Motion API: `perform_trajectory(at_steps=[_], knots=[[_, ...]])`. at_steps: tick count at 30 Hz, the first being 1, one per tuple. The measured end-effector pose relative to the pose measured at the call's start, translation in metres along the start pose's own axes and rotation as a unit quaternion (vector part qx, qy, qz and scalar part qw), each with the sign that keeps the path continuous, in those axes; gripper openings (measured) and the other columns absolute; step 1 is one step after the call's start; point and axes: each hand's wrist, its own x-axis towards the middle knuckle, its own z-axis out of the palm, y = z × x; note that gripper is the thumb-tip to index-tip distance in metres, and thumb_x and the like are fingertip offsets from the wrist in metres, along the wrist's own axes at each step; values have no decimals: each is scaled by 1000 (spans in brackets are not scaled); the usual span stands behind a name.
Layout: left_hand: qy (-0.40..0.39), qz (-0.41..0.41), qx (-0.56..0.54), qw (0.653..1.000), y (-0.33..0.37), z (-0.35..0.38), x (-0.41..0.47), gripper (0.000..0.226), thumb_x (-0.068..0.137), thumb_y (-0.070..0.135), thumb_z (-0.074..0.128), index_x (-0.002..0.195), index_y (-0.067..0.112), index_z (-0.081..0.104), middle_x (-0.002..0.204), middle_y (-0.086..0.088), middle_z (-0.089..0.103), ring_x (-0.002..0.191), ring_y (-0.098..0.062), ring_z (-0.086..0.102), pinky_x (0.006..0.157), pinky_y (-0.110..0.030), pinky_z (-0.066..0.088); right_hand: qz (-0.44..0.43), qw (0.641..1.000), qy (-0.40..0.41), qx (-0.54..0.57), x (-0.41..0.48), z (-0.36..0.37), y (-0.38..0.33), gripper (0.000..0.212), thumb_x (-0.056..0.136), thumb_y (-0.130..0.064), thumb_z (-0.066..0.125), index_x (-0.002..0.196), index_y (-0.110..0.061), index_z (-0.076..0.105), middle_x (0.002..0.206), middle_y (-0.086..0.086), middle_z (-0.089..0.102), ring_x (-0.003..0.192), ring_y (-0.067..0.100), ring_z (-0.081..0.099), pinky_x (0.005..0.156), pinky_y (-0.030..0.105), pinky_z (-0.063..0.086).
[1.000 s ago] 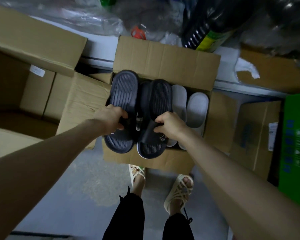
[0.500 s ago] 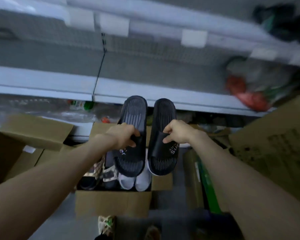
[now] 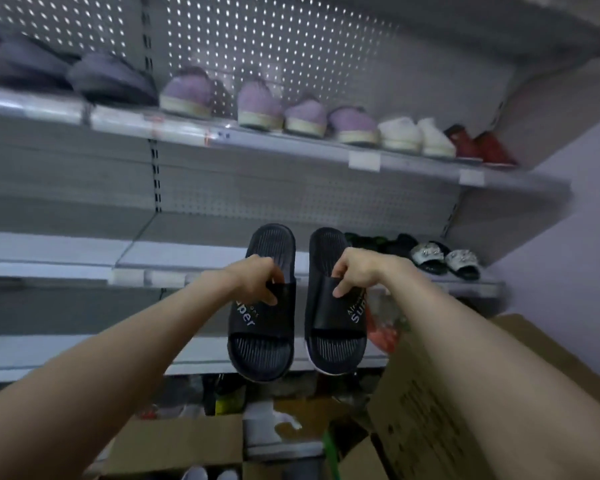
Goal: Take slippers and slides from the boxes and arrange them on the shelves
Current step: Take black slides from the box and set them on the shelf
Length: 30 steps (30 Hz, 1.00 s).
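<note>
Each of my hands holds up one black slide in front of the grey shelving. My left hand (image 3: 257, 277) grips the strap of the left black slide (image 3: 262, 344), which bears white lettering. My right hand (image 3: 355, 271) grips the strap of the right black slide (image 3: 335, 337), lettered the same way. Both slides hang toe-down, their heels level with the middle shelf (image 3: 66, 251). The open cardboard box (image 3: 174, 445) lies below, with pale slippers showing at the bottom edge.
The upper shelf (image 3: 291, 143) carries dark, purple, white and red slippers in a row. On the middle shelf's right end sit dark slides and a silver-strapped pair (image 3: 444, 258). A large cardboard box (image 3: 440, 403) stands at the right. Red packaged goods sit behind the right slide.
Both hands have lifted the pair of black slides out of the box and up to shelf height. My view has swung up from the floor to the shelves.
</note>
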Motion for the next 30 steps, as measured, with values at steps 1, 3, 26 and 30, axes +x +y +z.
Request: perform_trajectory(at_steps=[1,3,26,30], knots=[[0,1,8,1000,3,-12,4,27,83,19,67,110,14,64,95,-2,63,82,-15,53,75,-27,43,1,1000,7,0,0,-11,0,31,79,-20,75,109,-16,68,105,3,65,103,21,59,86,34,50],[-1,6,22,1000,5,-30,15,28,81,19,69,108,13,65,97,-5,65,86,-20,57,75,-29,44,7,1000,16,-2,2,-28,-1,28,80,-19,73,108,-17,67,98,1,59,89,19,56,64,26,45],[-9,12,-17,1000,-62,-27,221,24,86,17,64,109,9,63,96,-3,61,85,-16,53,73,-27,40,1,1000,-15,-8,207,-71,65,36,82,-14,70,118,-12,63,101,-3,56,98,13,51,83,27,39],[-17,-11,-30,999,-69,-19,268,35,86,15,63,120,10,59,114,-8,62,103,-23,57,80,-26,40,-12,1000,-27,3,257,-76,94,36,82,-15,71,117,-15,65,103,-5,57,108,17,54,86,27,40]])
